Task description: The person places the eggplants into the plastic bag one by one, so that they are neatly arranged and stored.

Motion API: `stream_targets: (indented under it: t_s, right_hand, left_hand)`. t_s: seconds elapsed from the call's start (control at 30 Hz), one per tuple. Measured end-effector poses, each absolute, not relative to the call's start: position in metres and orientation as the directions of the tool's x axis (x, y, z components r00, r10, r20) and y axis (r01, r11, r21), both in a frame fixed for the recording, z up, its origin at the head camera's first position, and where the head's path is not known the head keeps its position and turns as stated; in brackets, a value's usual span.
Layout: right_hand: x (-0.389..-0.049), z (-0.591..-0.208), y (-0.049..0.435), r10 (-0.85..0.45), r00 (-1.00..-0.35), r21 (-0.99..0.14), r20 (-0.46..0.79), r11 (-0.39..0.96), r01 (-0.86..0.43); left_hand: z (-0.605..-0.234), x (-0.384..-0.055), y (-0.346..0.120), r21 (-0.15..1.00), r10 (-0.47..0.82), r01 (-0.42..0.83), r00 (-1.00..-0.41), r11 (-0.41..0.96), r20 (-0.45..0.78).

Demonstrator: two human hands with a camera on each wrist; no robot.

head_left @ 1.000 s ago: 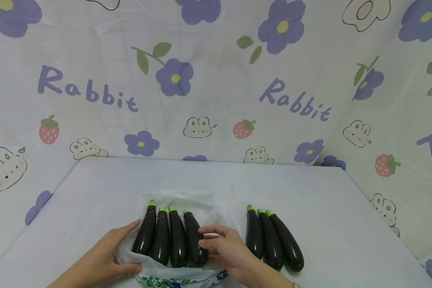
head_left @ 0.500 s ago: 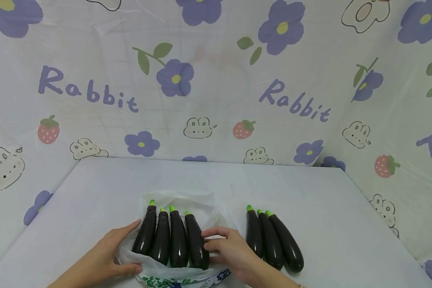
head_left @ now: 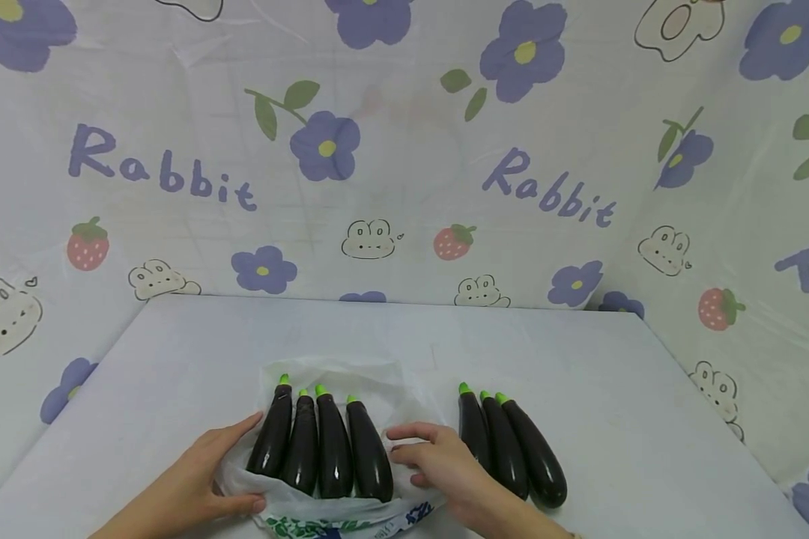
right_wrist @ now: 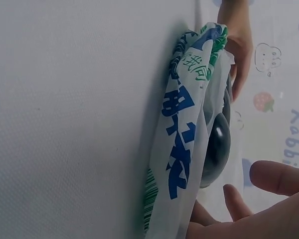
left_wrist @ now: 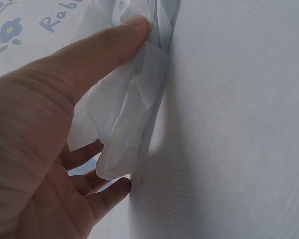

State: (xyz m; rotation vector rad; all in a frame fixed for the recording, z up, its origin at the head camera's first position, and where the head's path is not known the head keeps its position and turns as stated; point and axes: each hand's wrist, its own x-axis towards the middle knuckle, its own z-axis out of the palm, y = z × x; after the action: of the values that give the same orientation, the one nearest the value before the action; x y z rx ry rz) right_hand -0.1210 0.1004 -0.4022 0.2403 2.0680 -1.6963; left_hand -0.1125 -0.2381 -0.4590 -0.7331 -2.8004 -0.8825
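Drawn back to the right since the earlier frames: right hand (head_left: pixel 440 464), now just clear of the rightmost eggplant (head_left: pixel 372 457) in the bag (head_left: pixel 297 504) instead of touching its flank. Left hand (head_left: pixel 202 475) unmoved.

Four eggplants (head_left: pixel 335 451) side by side in the bag, green tips toward the far side, fat ends behind the printed front lip. To the right, close together on the tabletop (head_left: pixel 580 359), three loose eggplants (head_left: pixel 505 448).

Right hand relaxed, fingers slightly bent, holding nothing; contact with the bag's right side hard to tell. Left hand spread wide at the bag's left side, thumb laid on the front lip, film between thumb and fingers, no tight grip visible.

Likely trouble from here: bagged eggplants rolling sideways, given smooth, round skins and slack film on the right. With the left thumb lifted, possibly a slumping front lip. Also possible: thin film snagged and the row dragged askew, or loose eggplants knocked by the nearby right hand.
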Motion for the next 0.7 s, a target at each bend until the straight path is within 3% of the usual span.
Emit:
stream_targets:
  t_s: [0.43,0.7]
  right_hand:
    - [-0.118,-0.395,0.111,-0.134,-0.898,-0.898,-0.419,0.210,0.387]
    - [-0.113,-0.383,0.123,-0.183,-0.905,-0.921,-0.384,0.147,0.361]
  left_hand:
    - [-0.456,-0.113,-0.236,0.521,0.412,0.456,-0.887,0.722,0.207]
    - [-0.458,-0.112,-0.237,0.491,0.418,0.489,-0.872,0.721,0.255]
